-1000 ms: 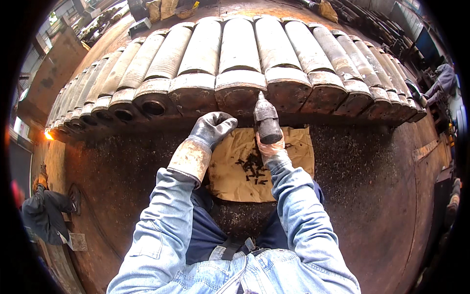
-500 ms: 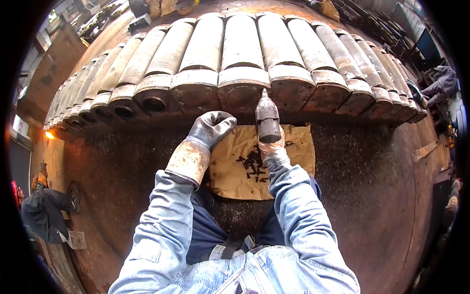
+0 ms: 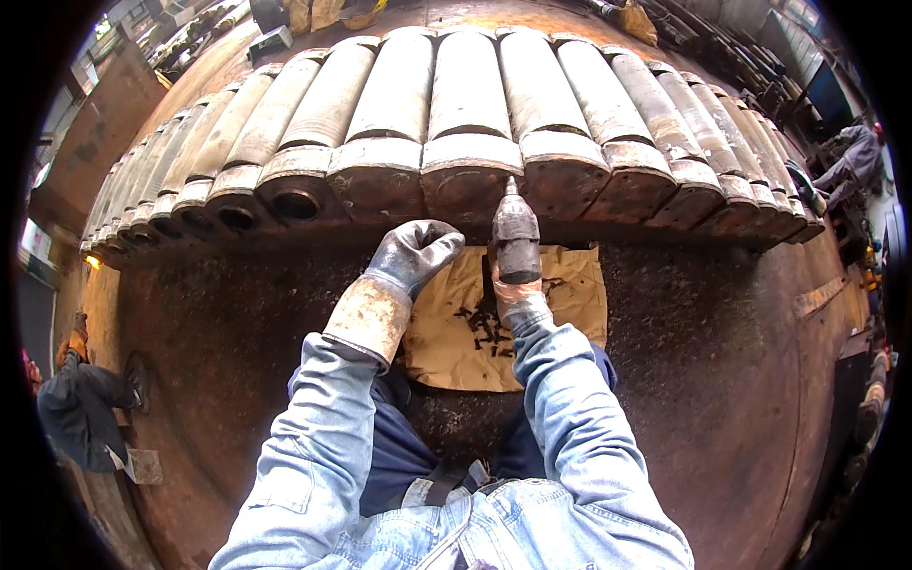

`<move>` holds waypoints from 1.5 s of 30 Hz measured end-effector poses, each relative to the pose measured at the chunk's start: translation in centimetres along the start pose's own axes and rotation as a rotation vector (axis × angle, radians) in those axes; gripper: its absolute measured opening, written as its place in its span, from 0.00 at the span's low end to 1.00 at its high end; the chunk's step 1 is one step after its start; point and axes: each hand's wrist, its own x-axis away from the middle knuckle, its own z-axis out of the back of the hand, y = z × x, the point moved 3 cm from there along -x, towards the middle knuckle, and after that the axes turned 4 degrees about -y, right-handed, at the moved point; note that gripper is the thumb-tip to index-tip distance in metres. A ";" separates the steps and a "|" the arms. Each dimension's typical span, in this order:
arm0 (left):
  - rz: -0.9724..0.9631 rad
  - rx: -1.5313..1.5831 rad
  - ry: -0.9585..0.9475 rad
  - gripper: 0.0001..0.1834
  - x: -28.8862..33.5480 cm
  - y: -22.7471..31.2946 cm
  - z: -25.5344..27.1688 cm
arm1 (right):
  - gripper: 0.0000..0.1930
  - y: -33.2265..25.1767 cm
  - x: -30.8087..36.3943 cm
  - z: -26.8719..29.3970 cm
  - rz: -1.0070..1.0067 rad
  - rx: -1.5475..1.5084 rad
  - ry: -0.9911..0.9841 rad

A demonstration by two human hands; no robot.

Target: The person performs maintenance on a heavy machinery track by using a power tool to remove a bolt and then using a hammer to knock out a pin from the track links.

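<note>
My right hand [image 3: 518,291] grips a dark, scuffed power driver [image 3: 516,237] from behind. Its narrow tip meets or nearly meets the lower front edge of a middle cylinder [image 3: 469,195] in a long row of grey metal cylinders. Left of the driver, my left hand [image 3: 415,256] wears a dark, stained glove with a tan cuff. Its fingers are curled closed, and whatever they hold, if anything, is hidden. Beneath both hands lies a creased tan sheet [image 3: 570,318], with small dark pieces like bolts [image 3: 489,334] scattered on it.
The cylinder row spans the width ahead, some left ones with round openings [image 3: 293,201]. Another person [image 3: 81,408] is at the left, near an orange glow [image 3: 92,261]. At the far right is a person in grey [image 3: 852,161]. Long bars [image 3: 708,52] lie behind.
The driver and my right hand have shifted slightly left and down in the picture. My left hand stays curled, a touch further right. The orange glow at the left looks smaller.
</note>
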 end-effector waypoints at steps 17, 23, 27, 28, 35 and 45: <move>0.015 -0.051 0.026 0.12 -0.8 -0.6 0.8 | 0.35 -2.9 0.2 0.6 0.076 0.341 -0.025; -0.043 0.108 0.030 0.13 -4.0 -2.2 -0.5 | 0.38 -5.5 -0.5 0.9 0.128 0.551 -0.068; 0.131 0.115 0.003 0.17 -6.8 -4.8 -1.5 | 0.39 -7.4 0.5 1.6 0.140 0.798 -0.110; 0.046 0.105 -0.051 0.19 -7.9 -5.8 -1.6 | 0.40 -7.7 1.0 1.5 0.139 0.872 -0.130; 0.261 0.526 -0.043 0.19 -7.0 -0.3 -7.4 | 0.42 -10.3 2.5 1.4 0.321 1.133 -0.216; 0.264 0.901 -0.353 0.32 -5.6 3.6 -9.7 | 0.31 -15.0 4.3 -1.4 0.348 1.135 -0.322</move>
